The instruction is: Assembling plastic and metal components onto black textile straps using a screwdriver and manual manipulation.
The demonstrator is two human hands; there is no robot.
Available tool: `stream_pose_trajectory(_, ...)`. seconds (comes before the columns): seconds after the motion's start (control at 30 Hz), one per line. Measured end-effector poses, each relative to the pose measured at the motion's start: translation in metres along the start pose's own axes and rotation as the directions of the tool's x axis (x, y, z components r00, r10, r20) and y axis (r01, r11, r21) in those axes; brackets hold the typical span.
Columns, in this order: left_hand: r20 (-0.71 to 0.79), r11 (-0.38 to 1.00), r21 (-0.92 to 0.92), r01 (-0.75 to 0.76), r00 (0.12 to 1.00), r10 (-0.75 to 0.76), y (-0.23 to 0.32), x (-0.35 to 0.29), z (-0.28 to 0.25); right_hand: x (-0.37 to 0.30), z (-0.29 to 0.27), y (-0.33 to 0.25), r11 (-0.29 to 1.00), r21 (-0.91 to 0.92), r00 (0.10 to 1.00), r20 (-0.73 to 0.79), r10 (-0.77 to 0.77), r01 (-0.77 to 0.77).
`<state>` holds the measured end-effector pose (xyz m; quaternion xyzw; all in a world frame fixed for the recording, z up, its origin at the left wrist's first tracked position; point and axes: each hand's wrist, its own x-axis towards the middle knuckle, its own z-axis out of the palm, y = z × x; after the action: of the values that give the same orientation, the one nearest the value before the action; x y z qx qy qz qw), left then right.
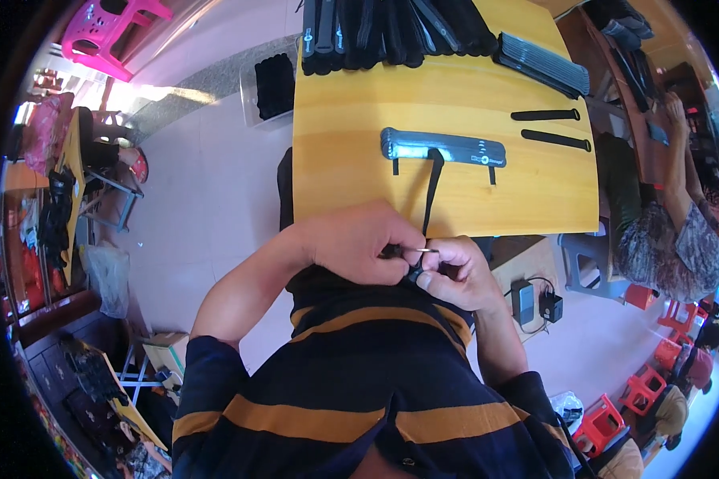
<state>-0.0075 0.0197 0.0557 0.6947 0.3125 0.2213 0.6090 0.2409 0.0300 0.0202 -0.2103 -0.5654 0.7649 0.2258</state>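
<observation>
At the near edge of the table, my left hand [363, 243] and my right hand [459, 271] meet, fingers closed in a pinch. A narrow black strap [434, 191] runs down from a flat grey folded bundle [455, 150] to my fingers, and both hands grip its near end. Between the fingertips shows a small thin shiny piece [425, 250], too small to name. My fingers partly hide the strap's end. Two short black tabs stick out below the bundle, which lies flat on the yellow wooden table [343, 184].
Black and grey folded pieces [391, 36] line the table's far edge, with a grey stack [543, 64] beside them. Two loose black straps [555, 140] lie at the right. A clear bin [252, 96] stands left of the table. Another person [671, 239] sits at the right.
</observation>
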Motion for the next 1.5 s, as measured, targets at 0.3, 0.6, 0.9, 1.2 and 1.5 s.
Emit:
stream_pose_trajectory(0.3, -0.102, 0.972, 0.215, -0.092, 0.988, 0.116, 0.011, 0.002, 0.002, -0.001, -0.005, -0.007, 0.998, -0.047, 0.996, -0.078, -0.044, 0.040)
stream_pose_trajectory(0.6, -0.294, 0.946, 0.301, -0.121, 0.932, 0.213, 0.021, -0.001, 0.020, 0.003, 0.012, -0.021, 0.921, -0.353, 0.963, -0.147, -0.227, 0.163)
stream_pose_trajectory(0.9, -0.166, 0.970, 0.149, -0.192, 0.962, 0.216, 0.031, -0.013, 0.013, 0.000, 0.020, -0.031, 0.988, -0.050, 0.988, -0.045, -0.149, 0.147)
stream_pose_trajectory(1.2, -0.232, 0.990, -0.084, -0.117, 0.968, 0.095, -0.001, -0.125, -0.044, -0.061, -0.090, -0.053, 0.977, -0.206, 0.996, -0.055, -0.067, 0.054)
stream_pose_trajectory(1.5, -0.715, 0.929, -0.225, -0.293, 0.698, 0.047, -0.062, -0.273, -0.021, -0.106, -0.171, -0.027, 0.988, -0.005, 0.915, -0.379, 0.141, -0.154)
